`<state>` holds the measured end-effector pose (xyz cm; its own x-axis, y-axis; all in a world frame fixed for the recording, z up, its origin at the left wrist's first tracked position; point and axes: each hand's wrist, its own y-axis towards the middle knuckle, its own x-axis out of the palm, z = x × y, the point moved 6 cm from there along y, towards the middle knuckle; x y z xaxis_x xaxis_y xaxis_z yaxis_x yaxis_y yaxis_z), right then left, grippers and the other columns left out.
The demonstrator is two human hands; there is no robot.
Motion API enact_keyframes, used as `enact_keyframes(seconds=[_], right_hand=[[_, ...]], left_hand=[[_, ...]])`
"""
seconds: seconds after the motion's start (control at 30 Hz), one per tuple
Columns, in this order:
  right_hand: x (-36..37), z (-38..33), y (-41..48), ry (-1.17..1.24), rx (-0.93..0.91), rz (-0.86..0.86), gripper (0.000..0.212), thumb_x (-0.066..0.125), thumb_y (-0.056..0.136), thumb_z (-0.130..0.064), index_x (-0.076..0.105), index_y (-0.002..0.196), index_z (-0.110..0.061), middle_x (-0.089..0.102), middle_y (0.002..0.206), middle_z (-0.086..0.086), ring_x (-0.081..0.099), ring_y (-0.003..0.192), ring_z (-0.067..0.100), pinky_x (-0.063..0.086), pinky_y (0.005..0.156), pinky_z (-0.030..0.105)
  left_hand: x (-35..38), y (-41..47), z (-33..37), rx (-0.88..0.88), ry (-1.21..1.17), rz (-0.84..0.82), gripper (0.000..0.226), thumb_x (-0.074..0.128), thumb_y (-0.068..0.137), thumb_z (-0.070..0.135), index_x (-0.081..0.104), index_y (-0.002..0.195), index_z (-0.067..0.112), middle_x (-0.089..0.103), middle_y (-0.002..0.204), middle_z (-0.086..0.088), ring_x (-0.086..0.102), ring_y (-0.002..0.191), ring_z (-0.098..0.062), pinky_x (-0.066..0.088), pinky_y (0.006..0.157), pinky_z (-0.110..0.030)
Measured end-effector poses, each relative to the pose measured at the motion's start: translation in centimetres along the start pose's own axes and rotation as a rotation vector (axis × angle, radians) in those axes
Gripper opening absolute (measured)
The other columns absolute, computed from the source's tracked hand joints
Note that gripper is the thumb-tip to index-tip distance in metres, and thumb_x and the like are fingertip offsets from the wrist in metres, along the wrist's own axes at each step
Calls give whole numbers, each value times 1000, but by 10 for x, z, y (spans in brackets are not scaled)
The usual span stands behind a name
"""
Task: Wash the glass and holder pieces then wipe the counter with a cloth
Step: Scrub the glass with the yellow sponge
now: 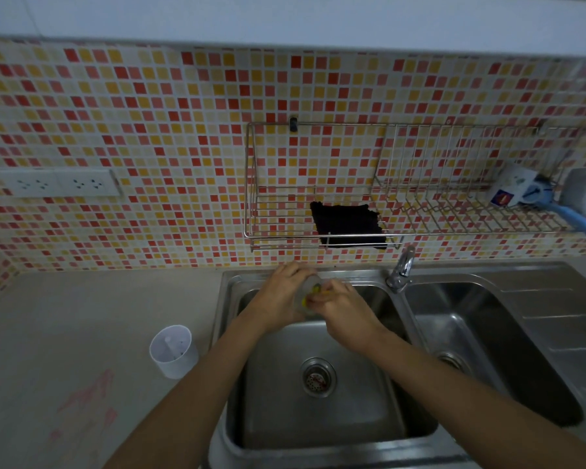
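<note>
I judge the washing is under way: my left grip (281, 292) curls round the clear, smooth glass (310, 285) above the steel sink (224, 299), while my right grip (344, 309) pinches what looks like a yellow sponge (306, 301) against it. The white plastic holder cup (174, 350) stands unwashed, I think, on the matte table (82, 333); the dark cloth (347, 228) lies on the wire rack (318, 124), wiping not yet done

This is a home kitchen, and I stand at its grey counter (82, 316). A steel sink (271, 401) with two basins is set into it, with a tap (401, 269) at the back. The wall has small red, orange and cream tiles (149, 113). On it hang a wire dish rack (249, 184) holding a dark cloth (347, 225) and a double socket (58, 182).
</note>
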<state>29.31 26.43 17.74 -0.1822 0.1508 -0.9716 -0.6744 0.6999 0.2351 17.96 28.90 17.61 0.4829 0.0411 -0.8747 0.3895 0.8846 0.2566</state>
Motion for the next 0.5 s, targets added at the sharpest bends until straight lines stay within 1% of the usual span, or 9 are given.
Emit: enact_keyframes(seconds=[0.07, 0.1, 0.17, 0.23, 0.3, 0.33, 0.4, 0.47, 0.5], right_hand=[[6, 2, 2, 80, -14, -73, 44, 63, 81, -3, 68, 113, -32, 68, 104, -5, 48, 99, 20, 48, 83, 35], [4, 4, 2, 55, -29, -72, 44, 63, 80, -3, 68, 114, -32, 68, 106, -6, 48, 100, 20, 47, 84, 34], [-9, 8, 1, -24, -42, 37, 47, 72, 68, 0, 70, 108, -24, 69, 105, -6, 53, 98, 20, 49, 77, 33], [-6, 10, -2, -30, -1, 73, 48, 75, 62, 1, 71, 105, -21, 70, 103, -5, 56, 95, 22, 50, 74, 34], [7, 8, -4, 66, 5, 30, 43, 69, 72, 0, 71, 107, -24, 70, 102, -6, 53, 94, 21, 51, 78, 36], [13, 9, -3, 107, 14, -30, 40, 64, 78, -1, 70, 109, -27, 70, 102, -7, 50, 95, 19, 49, 80, 36], [17, 14, 0, 91, 11, -68, 40, 60, 83, -2, 69, 113, -27, 70, 104, -9, 47, 96, 17, 47, 83, 35], [12, 18, 1, 152, 31, -81, 35, 60, 86, -5, 70, 112, -26, 71, 102, -9, 49, 93, 13, 46, 85, 29], [4, 17, 1, 250, 56, -100, 31, 60, 88, -7, 71, 111, -24, 71, 96, -10, 52, 86, 5, 45, 85, 23]], left_hand=[[5, -4, -6, -23, -6, -16, 82, 81, 64, 40, 43, 135, 24, 44, 134, 4, 41, 123, -14, 39, 106, -39], [6, -5, -7, -30, -9, -16, 83, 82, 63, 37, 43, 135, 25, 44, 134, 5, 41, 124, -14, 39, 106, -40], [6, -5, -5, -27, -29, -14, 84, 82, 62, 30, 43, 135, 23, 44, 135, 4, 41, 124, -15, 36, 108, -39], [5, -2, 0, -15, -23, -29, 81, 82, 63, 26, 44, 135, 22, 44, 134, 3, 40, 125, -15, 34, 109, -36], [7, -1, 1, 1, -8, -44, 79, 82, 64, 28, 45, 134, 23, 45, 134, 3, 40, 125, -15, 34, 109, -37], [10, -2, -1, -11, -25, -53, 78, 82, 64, 29, 46, 133, 24, 45, 134, 3, 40, 125, -15, 35, 108, -38], [13, -6, -4, -43, -75, -53, 79, 82, 63, 27, 46, 133, 24, 44, 134, 3, 40, 125, -16, 37, 107, -38], [14, -7, -6, -62, -97, -37, 82, 84, 62, 25, 45, 134, 25, 43, 134, 4, 40, 125, -15, 39, 106, -34], [13, -8, -7, -72, -110, -18, 83, 84, 61, 25, 44, 134, 25, 43, 134, 5, 40, 124, -14, 39, 105, -31]])
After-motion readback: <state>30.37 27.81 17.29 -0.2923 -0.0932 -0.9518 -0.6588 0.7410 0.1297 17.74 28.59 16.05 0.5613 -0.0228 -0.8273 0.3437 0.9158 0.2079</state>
